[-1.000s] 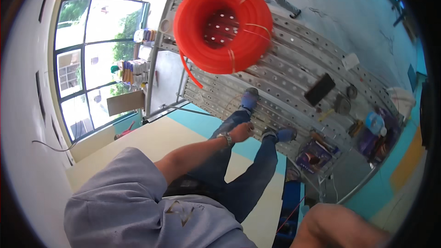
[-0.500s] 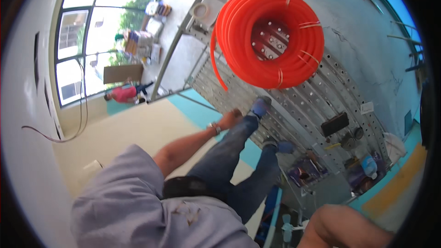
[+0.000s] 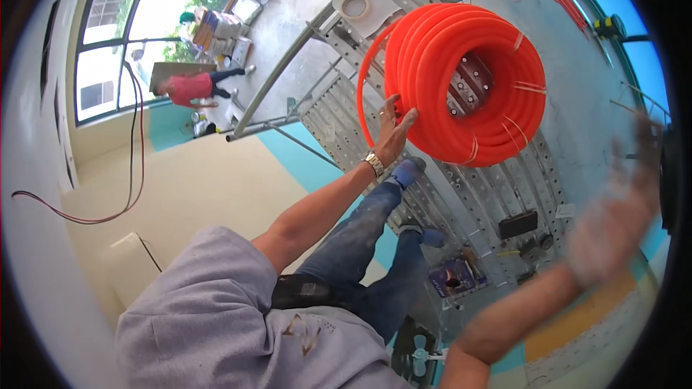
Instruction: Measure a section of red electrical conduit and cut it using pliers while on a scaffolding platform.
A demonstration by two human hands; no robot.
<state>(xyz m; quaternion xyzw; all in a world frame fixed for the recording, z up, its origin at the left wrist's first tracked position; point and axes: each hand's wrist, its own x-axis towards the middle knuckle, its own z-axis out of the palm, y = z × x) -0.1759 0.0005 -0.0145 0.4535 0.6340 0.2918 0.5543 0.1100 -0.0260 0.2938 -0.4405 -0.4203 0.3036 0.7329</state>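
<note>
The coil of orange corrugated conduit (image 3: 461, 83) sits upper centre in my view, standing on edge over a perforated metal platform (image 3: 461, 194), with white ties binding it on its right side and a dark plate showing through its middle. A loose end of the tube arcs off the coil's left edge. My left hand (image 3: 393, 130) is pressed flat against the coil's lower-left rim, fingers spread and extended rather than wrapped, so it touches the coil without closing round it; a wristwatch (image 3: 373, 166) shows just below. My right hand (image 3: 613, 223) is raised at the right, well apart from the coil, blurred by motion; its fingers look spread and hold nothing that I can see.

Below the coil, my blue shoes (image 3: 407, 173) stand on the platform, close to its left edge, where a metal rail (image 3: 288, 57) runs diagonally. Beyond that edge the cream floor lies far below. Small tools and a box (image 3: 450, 277) sit on the platform near my right forearm. Another person in a red top (image 3: 191, 86) bends over by the windows, well away.
</note>
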